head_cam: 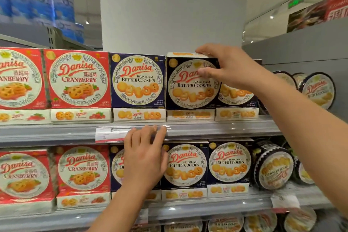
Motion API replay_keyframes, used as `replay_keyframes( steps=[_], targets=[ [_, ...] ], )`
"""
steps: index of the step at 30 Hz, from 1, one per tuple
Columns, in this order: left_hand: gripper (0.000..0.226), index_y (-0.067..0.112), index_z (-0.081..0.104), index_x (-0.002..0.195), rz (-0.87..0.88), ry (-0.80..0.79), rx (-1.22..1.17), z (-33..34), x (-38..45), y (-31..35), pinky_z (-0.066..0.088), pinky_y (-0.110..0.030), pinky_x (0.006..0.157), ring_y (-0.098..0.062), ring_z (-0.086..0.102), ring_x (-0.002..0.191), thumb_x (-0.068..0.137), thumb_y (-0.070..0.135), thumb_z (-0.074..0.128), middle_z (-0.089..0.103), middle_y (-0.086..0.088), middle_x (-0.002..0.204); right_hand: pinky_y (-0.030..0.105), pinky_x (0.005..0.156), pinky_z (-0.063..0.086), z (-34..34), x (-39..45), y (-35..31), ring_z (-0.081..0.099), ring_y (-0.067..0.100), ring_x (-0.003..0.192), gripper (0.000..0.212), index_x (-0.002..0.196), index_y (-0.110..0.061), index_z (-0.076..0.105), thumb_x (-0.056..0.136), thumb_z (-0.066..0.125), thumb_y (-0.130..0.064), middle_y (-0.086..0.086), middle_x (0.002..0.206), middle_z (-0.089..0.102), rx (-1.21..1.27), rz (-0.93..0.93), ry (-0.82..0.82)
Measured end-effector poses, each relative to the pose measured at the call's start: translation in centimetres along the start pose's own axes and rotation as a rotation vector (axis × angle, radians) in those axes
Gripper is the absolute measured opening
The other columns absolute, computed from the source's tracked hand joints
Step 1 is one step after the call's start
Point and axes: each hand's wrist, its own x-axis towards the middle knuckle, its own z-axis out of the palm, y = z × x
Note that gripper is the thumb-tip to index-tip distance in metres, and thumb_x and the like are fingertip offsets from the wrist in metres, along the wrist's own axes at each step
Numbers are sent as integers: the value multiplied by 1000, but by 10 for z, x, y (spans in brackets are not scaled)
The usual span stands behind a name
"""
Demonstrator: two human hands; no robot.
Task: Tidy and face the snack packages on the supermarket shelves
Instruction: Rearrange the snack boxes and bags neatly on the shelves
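Nearest the camera, the left hand (146, 158) lies flat and relaxed, gripping nothing. Its palm covers a navy butter-cookie box on the lower shelf, and its fingers (156, 133) reach up onto the price rail (56, 133) of the upper shelf, just right of the white price label (111, 133).

Taking that price label as the landmark, the box in hand (190, 84) stands above and to the right of it, on the upper shelf, resting on a white display tray. The right hand (218, 68) grips its top right corner: fingers curled over the top edge, thumb pressed on the printed front. The right hand is therefore the one on the box, and the box lies below and to the left of those fingers.

The box's printed face points toward the camera but seems turned slightly leftward, and it stands a little forward of the neighbouring navy box (137, 81) directly above the label. Its face is about square and it stands upright, its depth running back into the shelf. Squaring it likely calls for a small twist and a push backward.

Further right of the label, another navy box (237, 94) sits partly hidden behind it, then round tins (318, 90).
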Motion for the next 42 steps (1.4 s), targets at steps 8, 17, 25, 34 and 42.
replay_keyframes(
  steps=[8,17,25,34,42],
  targets=[
    [51,12,65,126,-20,17,6,4,-2,4,31,-54,112,-37,52,112,80,31,53,58,-12,119,47,109,40,26,-5,8,38,28,138,87,148,-16,41,79,78,-54,9,150,43,-339,-6,100],
    [54,12,66,125,-37,14,33,1,-3,6,28,-52,115,-34,46,116,72,22,73,56,-11,119,50,102,43,34,-6,7,49,33,128,89,148,-16,40,78,78,-54,12,142,52,-449,-42,139],
    [53,13,66,125,-50,9,30,1,-3,9,24,-50,118,-33,47,119,74,22,72,57,-11,120,50,101,47,38,-2,8,48,33,128,88,148,-15,39,79,79,-51,12,143,52,-431,-24,135],
    [51,12,64,128,-50,-5,24,4,-4,10,26,-54,118,-36,49,121,81,29,55,55,-12,123,47,109,36,47,5,10,47,33,132,86,151,-15,36,83,75,-52,11,147,50,-481,-41,142],
    [52,11,64,129,-39,0,19,7,-5,9,27,-55,117,-37,49,122,82,29,51,58,-13,124,47,113,38,37,2,27,46,30,135,89,156,-23,29,85,69,-58,8,149,49,-345,-60,183]
  ],
)
